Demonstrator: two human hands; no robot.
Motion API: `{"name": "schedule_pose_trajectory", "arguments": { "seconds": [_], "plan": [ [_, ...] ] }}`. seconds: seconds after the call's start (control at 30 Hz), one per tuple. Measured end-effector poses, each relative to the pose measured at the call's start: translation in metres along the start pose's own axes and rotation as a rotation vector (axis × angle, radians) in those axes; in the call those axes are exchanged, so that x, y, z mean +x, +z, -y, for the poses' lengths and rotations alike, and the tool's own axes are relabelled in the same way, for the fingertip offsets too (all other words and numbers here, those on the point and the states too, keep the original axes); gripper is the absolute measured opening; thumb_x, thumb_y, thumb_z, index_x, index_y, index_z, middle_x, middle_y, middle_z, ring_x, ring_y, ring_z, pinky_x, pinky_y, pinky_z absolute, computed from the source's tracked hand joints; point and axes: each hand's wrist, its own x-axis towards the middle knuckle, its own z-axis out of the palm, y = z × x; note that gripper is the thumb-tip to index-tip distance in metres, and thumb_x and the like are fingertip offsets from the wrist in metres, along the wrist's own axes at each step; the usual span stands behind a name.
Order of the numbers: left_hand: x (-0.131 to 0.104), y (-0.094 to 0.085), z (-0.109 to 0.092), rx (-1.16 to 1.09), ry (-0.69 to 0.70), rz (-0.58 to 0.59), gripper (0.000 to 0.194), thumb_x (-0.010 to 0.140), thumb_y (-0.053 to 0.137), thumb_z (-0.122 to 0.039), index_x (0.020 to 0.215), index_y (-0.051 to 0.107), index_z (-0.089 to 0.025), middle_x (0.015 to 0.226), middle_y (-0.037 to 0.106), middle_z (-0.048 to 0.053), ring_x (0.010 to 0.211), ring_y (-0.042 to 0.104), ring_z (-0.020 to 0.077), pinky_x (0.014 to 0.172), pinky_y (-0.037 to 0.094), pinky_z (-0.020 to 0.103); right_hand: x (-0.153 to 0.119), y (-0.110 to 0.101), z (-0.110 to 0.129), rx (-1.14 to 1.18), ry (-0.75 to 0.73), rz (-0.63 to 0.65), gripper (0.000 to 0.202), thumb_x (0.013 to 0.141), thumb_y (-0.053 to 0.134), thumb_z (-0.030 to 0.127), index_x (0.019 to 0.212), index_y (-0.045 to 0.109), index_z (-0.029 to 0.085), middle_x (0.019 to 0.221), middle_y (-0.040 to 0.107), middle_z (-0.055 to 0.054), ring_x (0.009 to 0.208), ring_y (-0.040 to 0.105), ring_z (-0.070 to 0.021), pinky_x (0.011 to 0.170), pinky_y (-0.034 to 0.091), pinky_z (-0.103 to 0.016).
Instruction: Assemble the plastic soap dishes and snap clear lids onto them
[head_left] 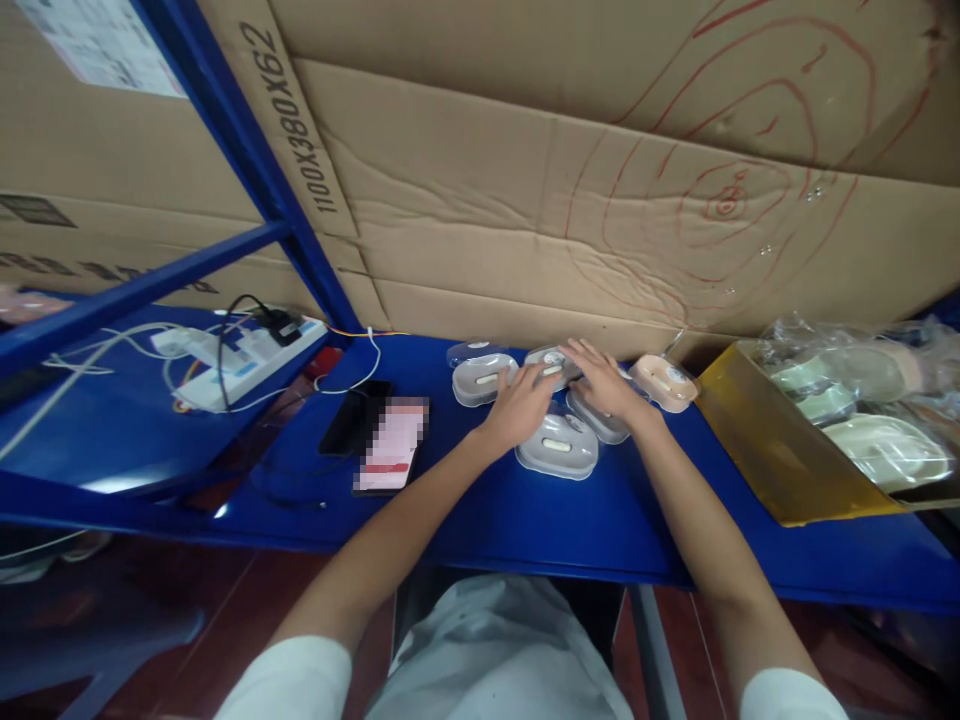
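Both hands are at one grey oval dish, which looks like a soap dish [541, 356], at the back of the blue table. My left hand [523, 405] has its fingers closed over the dish's front, by a small white strip. From the right, my right hand [604, 382] grips its back edge; the fingertips are partly hidden. Nearest me lies another grey dish [577, 462] with a white strip in its middle. A third grey dish [480, 380] is left of my hands. One more grey dish [606, 425] sits partly under my right hand.
A peach dish [664, 383] lies right of my hands, before an open carton [772, 470] of plastic-wrapped dishes. On the left are a lit phone [394, 445], a dark phone [349, 420] and a power strip [247, 365] with cables. Cardboard [465, 200] stands behind the table.
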Motion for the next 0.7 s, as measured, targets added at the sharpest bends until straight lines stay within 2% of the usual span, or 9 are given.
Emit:
{"name": "schedule_pose_trajectory", "arguments": {
  "seconds": [0.07, 0.2, 0.3, 0.47, 0.6, 0.7],
  "plan": [
    [0.000, 0.003, -0.004, -0.015, 0.035, 0.002, 0.041, 0.111, 0.043, -0.024, 0.149, 0.060, -0.029, 0.159, 0.056, 0.010, 0.145, 0.053, 0.0289, 0.126, 0.030, 0.059, 0.015, 0.006, 0.001, 0.017, -0.017, 0.037, 0.072, 0.093, 0.063, 0.022, 0.162, 0.048, 0.034, 0.164, 0.053, -0.008, 0.153, 0.045, -0.0359, 0.119, 0.040, -0.061],
    [0.001, 0.004, 0.001, -0.028, 0.033, -0.022, 0.041, 0.113, 0.042, -0.028, 0.150, 0.058, -0.025, 0.160, 0.055, 0.014, 0.147, 0.051, 0.0303, 0.125, 0.030, 0.060, 0.022, 0.009, -0.003, 0.029, -0.018, 0.037, 0.051, 0.100, 0.064, 0.035, 0.151, 0.062, 0.034, 0.150, 0.064, -0.012, 0.138, 0.056, -0.0383, 0.111, 0.041, -0.060],
    [0.001, 0.003, 0.003, -0.037, 0.044, -0.029, 0.041, 0.114, 0.038, -0.029, 0.151, 0.056, -0.027, 0.161, 0.053, 0.013, 0.149, 0.050, 0.0289, 0.126, 0.030, 0.057, 0.021, 0.006, -0.003, 0.026, -0.008, -0.007, 0.046, 0.107, 0.053, 0.046, 0.150, 0.062, 0.032, 0.144, 0.064, -0.014, 0.133, 0.056, -0.0369, 0.111, 0.039, -0.057],
    [0.003, -0.002, 0.002, -0.024, 0.044, -0.030, 0.042, 0.114, 0.037, -0.030, 0.150, 0.057, -0.024, 0.163, 0.051, 0.016, 0.150, 0.048, 0.0303, 0.125, 0.032, 0.058, 0.022, 0.000, -0.003, 0.006, 0.063, -0.079, 0.048, 0.113, 0.037, 0.049, 0.148, 0.061, 0.026, 0.139, 0.065, -0.016, 0.131, 0.056, -0.0356, 0.110, 0.040, -0.053],
    [0.004, -0.020, 0.002, 0.022, -0.001, -0.040, 0.044, 0.110, 0.040, -0.022, 0.149, 0.058, -0.020, 0.162, 0.052, 0.019, 0.151, 0.048, 0.0338, 0.125, 0.031, 0.062, 0.022, 0.005, -0.008, 0.005, 0.091, -0.075, 0.046, 0.114, 0.036, 0.048, 0.139, 0.066, 0.024, 0.132, 0.069, -0.015, 0.125, 0.060, -0.0345, 0.106, 0.045, -0.051],
    [-0.020, -0.046, 0.001, 0.064, -0.072, -0.064, 0.045, 0.109, 0.044, -0.027, 0.153, 0.056, -0.020, 0.160, 0.054, 0.020, 0.149, 0.050, 0.0374, 0.126, 0.028, 0.067, 0.020, 0.012, -0.014, 0.023, 0.070, -0.038, 0.042, 0.111, 0.044, 0.049, 0.134, 0.069, 0.024, 0.129, 0.071, -0.014, 0.122, 0.063, -0.0334, 0.104, 0.049, -0.049]
  ]
}}
